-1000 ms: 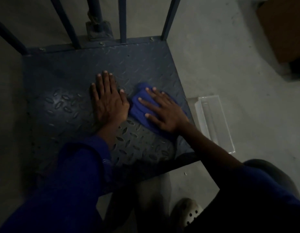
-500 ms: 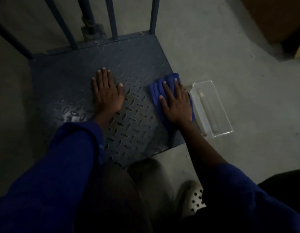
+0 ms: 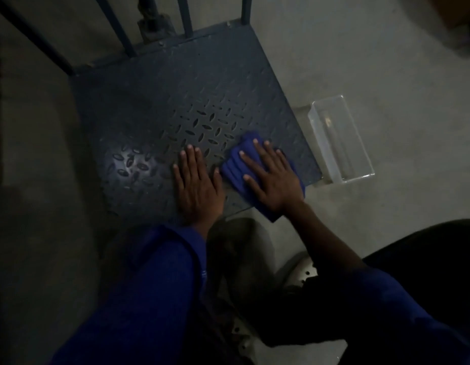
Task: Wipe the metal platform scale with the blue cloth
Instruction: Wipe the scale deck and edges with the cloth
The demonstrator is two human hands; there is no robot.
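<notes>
Our right hand (image 3: 270, 177) presses flat, fingers spread, on the folded blue cloth (image 3: 235, 164). Our left hand (image 3: 198, 187) lies open and flat on the bare plate just left of it. The metal platform scale (image 3: 176, 101), a dark diamond-tread plate, sits on the concrete floor (image 3: 360, 61), with upright bars (image 3: 115, 25) rising along its far edge. A clear plastic container (image 3: 341, 143) stands on the floor just beside the scale's right edge. The cloth lies at the plate's near right corner, its near end overhanging the near edge.
</notes>
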